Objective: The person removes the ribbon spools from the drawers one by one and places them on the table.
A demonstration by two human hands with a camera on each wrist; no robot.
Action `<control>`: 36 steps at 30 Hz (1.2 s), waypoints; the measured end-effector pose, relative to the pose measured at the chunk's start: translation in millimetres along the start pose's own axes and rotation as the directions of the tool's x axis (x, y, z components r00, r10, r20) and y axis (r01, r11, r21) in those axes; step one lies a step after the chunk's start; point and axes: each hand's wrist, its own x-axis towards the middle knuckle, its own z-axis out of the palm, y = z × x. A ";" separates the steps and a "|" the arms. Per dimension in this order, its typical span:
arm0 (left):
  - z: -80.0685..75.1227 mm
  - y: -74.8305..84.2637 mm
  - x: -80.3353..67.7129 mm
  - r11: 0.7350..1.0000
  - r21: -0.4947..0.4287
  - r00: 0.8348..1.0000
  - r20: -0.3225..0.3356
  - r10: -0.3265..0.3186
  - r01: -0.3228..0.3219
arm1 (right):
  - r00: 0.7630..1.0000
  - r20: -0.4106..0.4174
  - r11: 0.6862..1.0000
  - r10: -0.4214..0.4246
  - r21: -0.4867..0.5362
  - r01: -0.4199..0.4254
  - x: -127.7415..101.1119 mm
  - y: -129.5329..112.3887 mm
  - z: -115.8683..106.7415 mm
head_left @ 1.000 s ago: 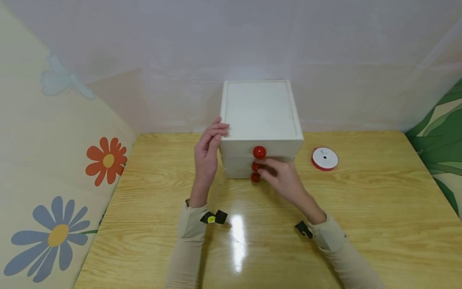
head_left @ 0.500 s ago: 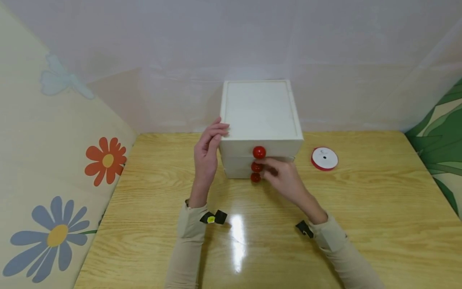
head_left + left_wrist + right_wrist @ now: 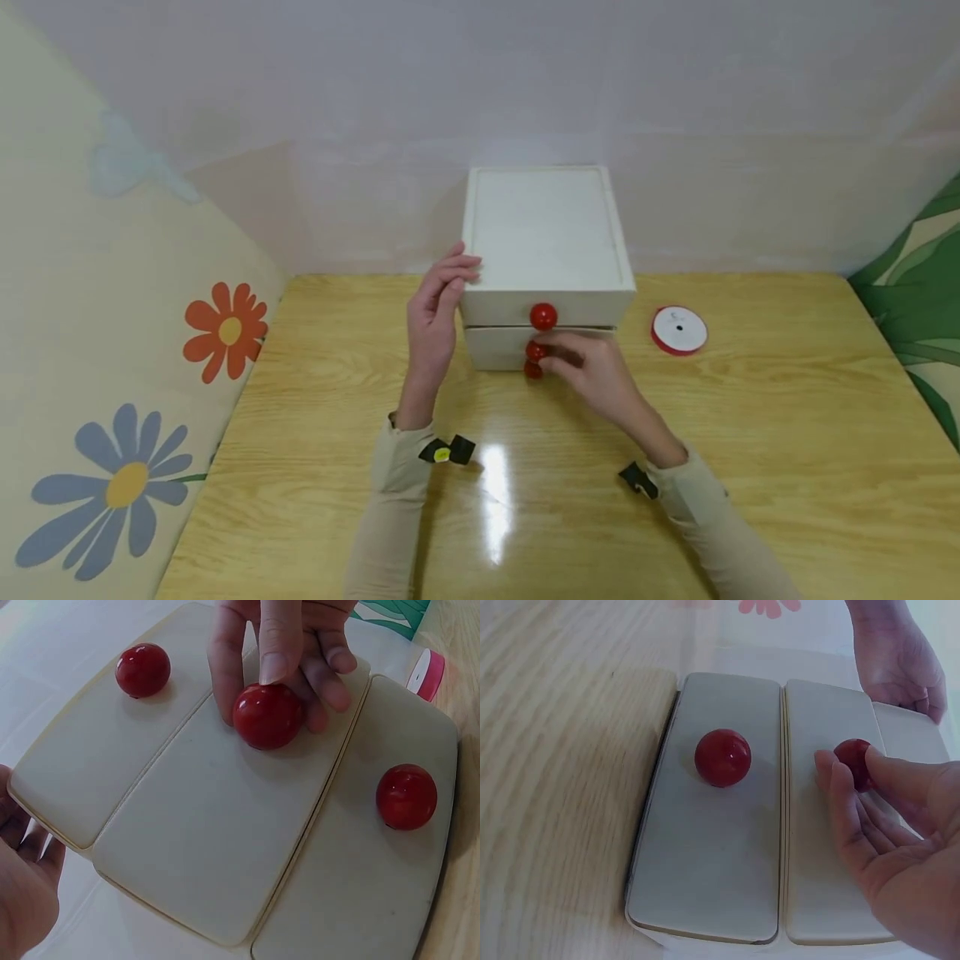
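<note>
A small white drawer cabinet (image 3: 547,229) with three drawers stands at the back of the table. Each drawer front carries a round red knob. My right hand (image 3: 600,379) pinches the middle knob (image 3: 268,716) between thumb and fingers. A thin dark gap shows above the middle drawer (image 3: 495,346), which sits slightly forward. My left hand (image 3: 435,317) rests against the cabinet's left side, its fingertips on the top edge. Above the right hand is the top knob (image 3: 543,316). Below it, the bottom knob (image 3: 723,757) is partly hidden in the head view.
To the right of the cabinet, a ribbon spool (image 3: 678,330) with a white face and red rim lies flat on the wooden table (image 3: 360,367). A pale sheet (image 3: 375,150) hangs behind. Flower-patterned panels flank the left side, with green leaves on the right.
The right thumb and fingers have closed around the middle knob. The middle drawer has come slightly forward, and a dark gap now shows beneath the top drawer. The left hand stays in place.
</note>
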 end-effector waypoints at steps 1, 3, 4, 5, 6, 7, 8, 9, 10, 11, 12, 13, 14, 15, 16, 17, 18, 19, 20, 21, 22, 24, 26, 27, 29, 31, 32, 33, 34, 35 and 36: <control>0.8 0.0 0.3 1.000 0.000 1.000 0.007 0.001 -0.001 | 1.000 0.002 1.000 0.007 -0.004 -0.007 -1.8 -0.8 -1.3; 2.3 0.3 0.6 1.000 0.005 1.000 0.013 -0.003 0.003 | 1.000 0.011 1.000 0.020 -0.010 -0.020 -5.3 -2.2 -3.7; 2.8 0.5 0.7 1.000 0.006 1.000 0.016 -0.003 0.002 | 1.000 0.016 1.000 0.025 -0.011 -0.025 -7.0 -3.1 -4.8; 3.2 0.7 0.8 1.000 0.006 1.000 0.017 -0.004 0.003 | 0.999 0.023 1.000 0.028 -0.008 -0.027 -8.5 -4.2 -5.8; 3.4 0.8 0.8 1.000 0.008 1.000 0.018 -0.005 0.004 | 0.999 0.030 1.000 0.030 -0.008 -0.030 -10.0 -5.1 -6.6; 3.3 0.9 0.8 1.000 0.011 1.000 0.018 -0.006 0.006 | 0.999 0.037 1.000 0.028 -0.004 -0.028 -11.4 -6.1 -7.1; 3.1 0.8 0.8 1.000 0.014 1.000 0.016 -0.008 0.008 | 0.999 0.044 1.000 0.024 -0.003 -0.024 -12.8 -6.7 -7.4; 2.8 0.6 0.9 1.000 0.018 1.000 0.017 -0.010 0.010 | 0.999 0.048 1.000 0.016 -0.002 -0.016 -14.2 -7.8 -7.6; 2.1 0.3 0.9 1.000 0.023 1.000 0.019 -0.012 0.011 | 0.999 0.053 1.000 0.009 -0.002 -0.009 -15.9 -8.3 -7.6; 1.7 0.2 1.0 1.000 0.027 1.000 0.021 -0.015 0.015 | 0.998 0.057 1.000 0.001 -0.001 -0.001 -17.6 -9.0 -7.3; 1.1 0.0 0.9 0.999 0.031 1.000 0.023 -0.017 0.017 | 0.998 0.058 1.000 -0.009 -0.002 0.009 -19.4 -10.0 -7.1; 0.5 -0.2 0.9 0.999 0.034 0.999 0.026 -0.020 0.019 | 0.998 0.060 1.000 -0.017 0.000 0.017 -21.2 -10.8 -6.6; -0.1 -0.3 0.9 0.999 0.036 0.999 0.029 -0.021 0.020 | 0.998 0.061 1.000 -0.021 0.000 0.022 -23.1 -11.8 -6.2; -0.7 -0.3 0.9 0.999 0.038 0.999 0.031 -0.021 0.020 | 0.998 0.062 1.000 -0.026 0.001 0.026 -24.8 -13.2 -5.8; -1.0 -0.2 0.8 0.999 0.040 0.999 0.030 -0.022 0.020 | 0.998 0.063 1.000 -0.027 0.002 0.027 -26.5 -14.8 -5.5; -1.4 -0.2 0.8 0.999 0.042 0.999 0.032 -0.021 0.020 | 0.998 0.064 1.000 -0.030 0.002 0.030 -27.8 -15.8 -4.9; -2.0 -0.3 0.8 0.999 0.043 0.999 0.032 -0.022 0.020 | 0.998 0.065 1.000 -0.028 0.005 0.028 -29.0 -17.3 -4.6; -2.4 -0.2 0.7 0.999 0.044 0.999 0.032 -0.023 0.022 | 0.997 0.068 1.000 -0.022 0.008 0.022 -30.1 -18.4 -4.2; -2.9 0.0 0.8 0.999 0.046 0.999 0.033 -0.024 0.022 | 0.997 0.070 1.000 -0.018 0.010 0.018 -31.1 -19.9 -4.3; -3.3 0.2 0.8 0.999 0.047 0.999 0.035 -0.024 0.023 | 0.997 0.073 1.000 -0.016 0.012 0.015 -32.1 -20.7 -4.2; -3.7 0.3 0.8 0.998 0.049 0.999 0.037 -0.028 0.026 | 0.997 0.075 1.000 -0.013 0.016 0.012 -33.3 -21.2 -4.1; -4.6 0.7 0.7 0.998 0.051 0.999 0.043 -0.032 0.029 | 0.997 0.079 1.000 -0.009 0.021 0.007 -35.9 -22.5 -4.2; -5.3 1.1 0.5 0.998 0.053 0.998 0.049 -0.034 0.031 | 0.997 0.081 1.000 -0.012 0.030 0.009 -38.6 -23.5 -4.5; -5.5 1.4 0.4 0.998 0.052 0.998 0.051 -0.036 0.033 | 0.997 0.080 0.999 -0.014 0.034 0.012 -40.0 -24.2 -4.7; -6.0 1.4 0.4 0.998 0.054 0.998 0.053 -0.038 0.035 | 0.997 0.077 0.999 -0.021 0.043 0.018 -42.0 -26.3 -5.1; -6.3 1.4 0.3 0.998 0.053 0.998 0.054 -0.040 0.038 | 0.997 0.072 0.998 -0.031 0.058 0.027 -43.6 -28.2 -5.3; -6.4 1.3 0.3 0.998 0.051 0.998 0.054 -0.040 0.037 | 0.997 0.068 0.998 -0.036 0.059 0.032 -44.2 -29.3 -5.5; -6.4 1.3 0.5 0.998 0.050 0.998 0.054 -0.039 0.037 | 0.997 0.064 0.997 -0.041 0.062 0.037 -44.8 -30.1 -5.5; -6.4 1.4 0.6 0.998 0.048 0.998 0.054 -0.037 0.035 | 0.997 0.061 0.997 -0.044 0.065 0.040 -45.3 -30.9 -5.6; -6.4 1.4 0.7 0.998 0.046 0.998 0.055 -0.036 0.034 | 0.997 0.059 0.997 -0.045 0.068 0.041 -45.9 -31.7 -5.7; -6.4 1.2 0.7 0.998 0.044 0.998 0.054 -0.035 0.033 | 0.997 0.057 0.997 -0.049 0.066 0.045 -46.5 -32.3 -5.6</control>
